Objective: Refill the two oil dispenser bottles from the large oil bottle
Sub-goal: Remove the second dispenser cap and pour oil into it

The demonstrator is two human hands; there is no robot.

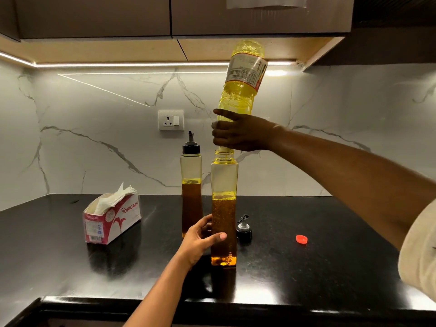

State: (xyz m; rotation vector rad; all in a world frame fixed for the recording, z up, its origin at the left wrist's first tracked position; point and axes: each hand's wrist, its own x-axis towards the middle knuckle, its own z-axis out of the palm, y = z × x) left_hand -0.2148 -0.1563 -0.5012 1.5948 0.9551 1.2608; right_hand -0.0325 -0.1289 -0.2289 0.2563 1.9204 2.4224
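A large oil bottle [245,76] stands almost upside down over an open dispenser bottle [224,208] on a black worktop [306,267], mouth to neck, its base leaning toward 1 o'clock. Oil in the dispenser is bubbling at roughly half height.

The risk lies at that narrow meeting of mouths. If the big bottle drifts off the neck, or the oil comes in gulps as air rushes back, it would likely run down the outside and onto the worktop. The dispenser is tall and slim, so sideways pressure from above could tip it. A late lift could overfill it.

The right hand [240,133] grips the big bottle at its neck end, fingers wrapped round it and one digit laid across the body just above. The left hand [200,237] holds the dispenser low down, thumb across the front and fingers curled behind.

The second dispenser bottle [191,204] waits just behind at 10 o'clock, its spout cap on and about half full — its turn apparently yet to come. The removed pourer [244,230] stands just beside the open dispenser at 3 o'clock. A red cap [301,239] lies farther out on the same line, and a tissue box [111,220] sits at 9 o'clock.
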